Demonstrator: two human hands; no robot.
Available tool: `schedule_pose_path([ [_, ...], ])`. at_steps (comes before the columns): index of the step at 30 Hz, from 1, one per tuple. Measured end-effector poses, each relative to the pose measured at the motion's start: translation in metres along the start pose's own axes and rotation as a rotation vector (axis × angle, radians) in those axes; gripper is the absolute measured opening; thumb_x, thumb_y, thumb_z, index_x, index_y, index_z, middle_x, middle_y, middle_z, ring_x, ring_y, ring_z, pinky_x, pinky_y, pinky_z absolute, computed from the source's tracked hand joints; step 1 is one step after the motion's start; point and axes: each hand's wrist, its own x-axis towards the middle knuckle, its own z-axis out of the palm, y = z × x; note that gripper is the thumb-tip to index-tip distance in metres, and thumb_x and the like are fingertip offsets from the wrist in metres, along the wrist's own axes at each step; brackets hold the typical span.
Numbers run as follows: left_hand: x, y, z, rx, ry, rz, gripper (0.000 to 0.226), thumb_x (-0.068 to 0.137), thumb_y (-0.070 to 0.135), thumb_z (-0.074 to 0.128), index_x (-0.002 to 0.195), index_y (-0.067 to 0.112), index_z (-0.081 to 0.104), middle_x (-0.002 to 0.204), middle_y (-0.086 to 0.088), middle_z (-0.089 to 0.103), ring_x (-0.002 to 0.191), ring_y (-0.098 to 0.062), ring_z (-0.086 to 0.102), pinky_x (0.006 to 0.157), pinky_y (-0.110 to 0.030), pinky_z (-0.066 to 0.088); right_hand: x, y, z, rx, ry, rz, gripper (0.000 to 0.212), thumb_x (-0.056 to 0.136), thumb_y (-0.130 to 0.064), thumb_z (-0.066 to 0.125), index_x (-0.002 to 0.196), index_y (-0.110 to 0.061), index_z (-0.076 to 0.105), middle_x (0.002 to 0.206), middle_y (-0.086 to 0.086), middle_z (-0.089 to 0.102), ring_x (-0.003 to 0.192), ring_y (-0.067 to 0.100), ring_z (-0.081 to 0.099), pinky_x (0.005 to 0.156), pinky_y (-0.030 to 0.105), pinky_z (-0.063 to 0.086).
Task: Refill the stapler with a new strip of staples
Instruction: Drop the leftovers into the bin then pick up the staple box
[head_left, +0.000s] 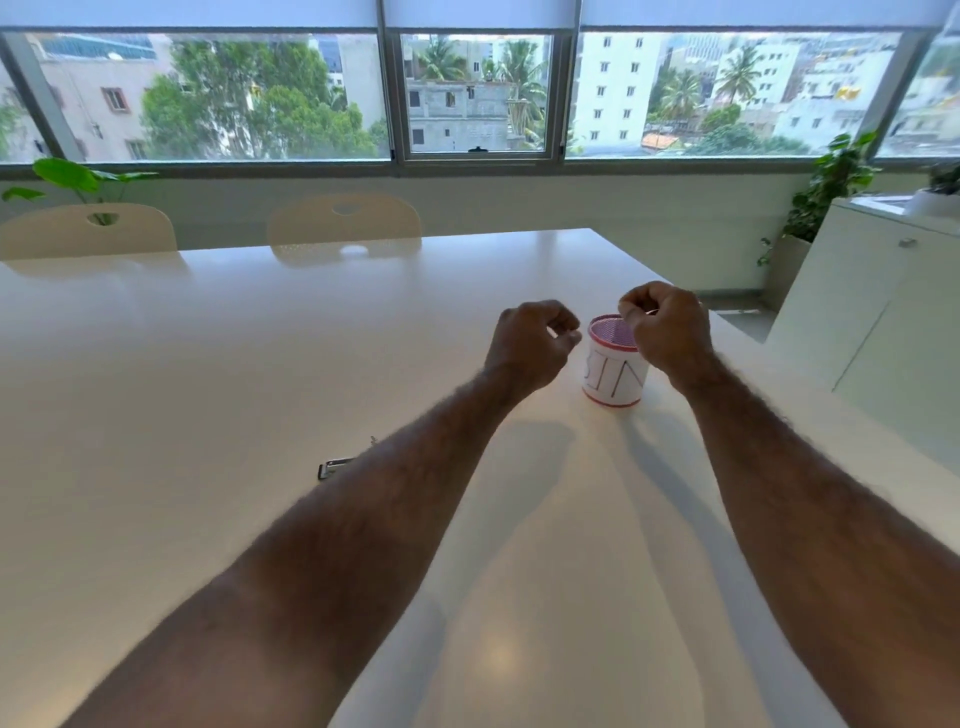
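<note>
The right hand (667, 327) hangs over the rim of a small mesh cup (615, 364), fingers curled in and thumb pinched to forefinger. Something thin and pale shows at the fingertips (631, 312); it may be a strip of staples, but it is too small to be sure, so whether the hand is clamped on anything cannot be told. The left hand (535, 340) hovers just beside the cup on its other side, also curled with thumb and forefinger close together, and nothing can be seen in it.

The cup stands upright on the white counter (208, 364), pink-rimmed with a white band around its wall.

Nearer the person, a small metal piece (332, 467) lies flat on the counter, half hidden behind the left forearm. It is likely the stapler or part of it, though the view does not settle that.

A staple strip would be very light, stiff along its length but brittle, since it snaps where the glue joins the legs. It is best held by its long sides with a gentle pinch near the middle, never bent. The metal piece looks rigid and smooth, so it will need steadying against the slick counter.
</note>
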Motion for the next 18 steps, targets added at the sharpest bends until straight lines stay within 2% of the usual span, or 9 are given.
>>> schedule_pose_path([
  [4, 0.032, 0.013, 0.025, 0.077, -0.047, 0.073, 0.017, 0.081, 0.012, 0.071, 0.097, 0.007, 0.074, 0.095, -0.009, 0.076, 0.082, -0.020, 0.067, 0.079, -0.031, 0.055, 0.015, 0.015, -0.004, -0.112, -0.026, -0.016, 0.014, 0.086, -0.018, 0.065, 0.093, -0.010, 0.074, 0.094, 0.009, 0.076, 0.089, 0.026, 0.068, 0.080, 0.025, 0.047],
  [7, 0.048, 0.014, 0.040, 0.151, -0.105, 0.109, 0.016, 0.081, 0.011, 0.071, 0.096, 0.008, 0.074, 0.095, -0.008, 0.075, 0.084, -0.022, 0.069, 0.079, -0.038, 0.058, 0.020, 0.021, -0.004, -0.181, -0.073, -0.017, 0.013, 0.084, -0.015, 0.064, 0.089, -0.011, 0.075, 0.091, 0.009, 0.076, 0.087, 0.025, 0.068, 0.077, 0.024, 0.046],
  [14, 0.064, 0.010, 0.057, 0.226, -0.191, 0.116, 0.015, 0.084, 0.009, 0.067, 0.097, 0.010, 0.075, 0.097, -0.007, 0.075, 0.082, -0.022, 0.070, 0.074, -0.041, 0.060, 0.025, 0.031, -0.001, -0.235, -0.145, -0.026, 0.021, 0.087, -0.018, 0.063, 0.098, -0.009, 0.077, 0.096, 0.010, 0.077, 0.082, 0.020, 0.068, 0.072, 0.024, 0.049],
  [18, 0.066, 0.004, 0.055, 0.189, -0.172, 0.096, 0.016, 0.085, 0.012, 0.067, 0.098, 0.009, 0.075, 0.097, -0.008, 0.076, 0.084, -0.022, 0.070, 0.078, -0.040, 0.059, 0.025, 0.031, 0.006, -0.202, -0.079, -0.043, 0.020, 0.087, -0.018, 0.064, 0.100, -0.008, 0.076, 0.098, 0.009, 0.076, 0.087, 0.024, 0.070, 0.079, 0.029, 0.054],
])
